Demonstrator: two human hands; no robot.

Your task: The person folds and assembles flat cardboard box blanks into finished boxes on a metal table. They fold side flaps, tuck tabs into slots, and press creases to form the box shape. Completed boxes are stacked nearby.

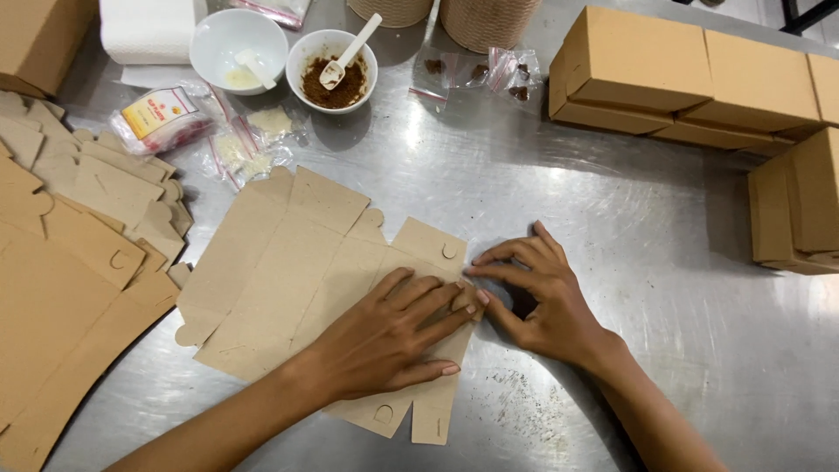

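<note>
Near the front edge of the steel table [612, 210], a flat unfolded cardboard box blank [297, 280] is lying with its flaps spread. The left hand [389, 336] is pressing down flat on the blank's right part, fingers extended and spread, gripping nothing. The right hand [542, 301] is resting just beside it, fingertips pinching the blank's right edge, fingers curled narrow. Along the left edge, a stack of further flat blanks [70, 253] is lying. Toward the back edge, a white bowl [238, 48] and a bowl of brown powder [332, 72] with a white scoop [348, 54] are standing side by side, with small plastic sachets [245, 144] lying near them. At the right back corner, assembled cardboard boxes [682, 79] are sitting stacked.
</note>
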